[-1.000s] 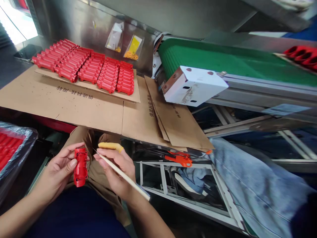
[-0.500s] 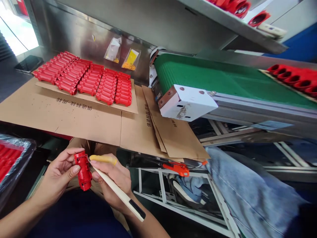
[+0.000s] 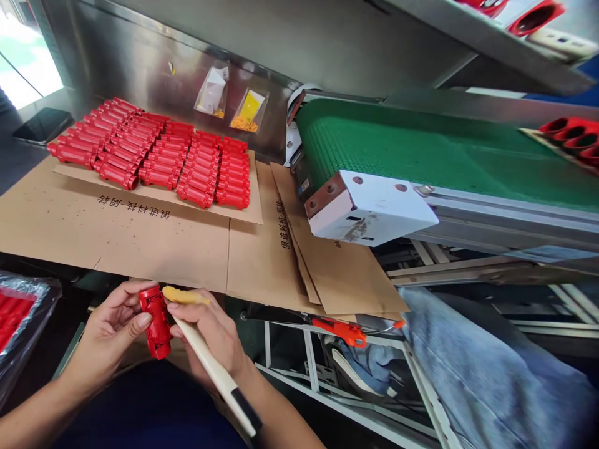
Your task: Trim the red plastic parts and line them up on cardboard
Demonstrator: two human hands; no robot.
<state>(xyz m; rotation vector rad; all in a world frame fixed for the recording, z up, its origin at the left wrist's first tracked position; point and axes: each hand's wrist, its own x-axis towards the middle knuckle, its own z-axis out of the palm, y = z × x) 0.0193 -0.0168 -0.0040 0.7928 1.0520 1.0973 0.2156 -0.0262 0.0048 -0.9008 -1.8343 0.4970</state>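
A red plastic tubular part (image 3: 156,324) stands nearly upright in front of my body, with dark slots along its side. My left hand (image 3: 116,324) grips it between thumb and fingers from the left. My right hand (image 3: 213,340) is closed around a slim cream-coloured tool handle (image 3: 206,358) with a black band near its lower end. The tool's working tip is hidden by the fingers beside the part. A yellow finger cot (image 3: 185,295) covers one finger of the right hand, close to the part's upper right edge.
Rows of red tubular parts (image 3: 159,153) lie on a cardboard sheet (image 3: 248,215). To the right runs a green conveyor belt (image 3: 412,146) with a white end bracket (image 3: 374,212). Orange-handled scissors (image 3: 344,330) lie below. A person's denim-clad leg (image 3: 482,374) is at the right.
The camera view has shifted slightly, so the conveyor appears larger and further right. Both hands keep their hold, and the tool's handle is tilted a little more steeply.
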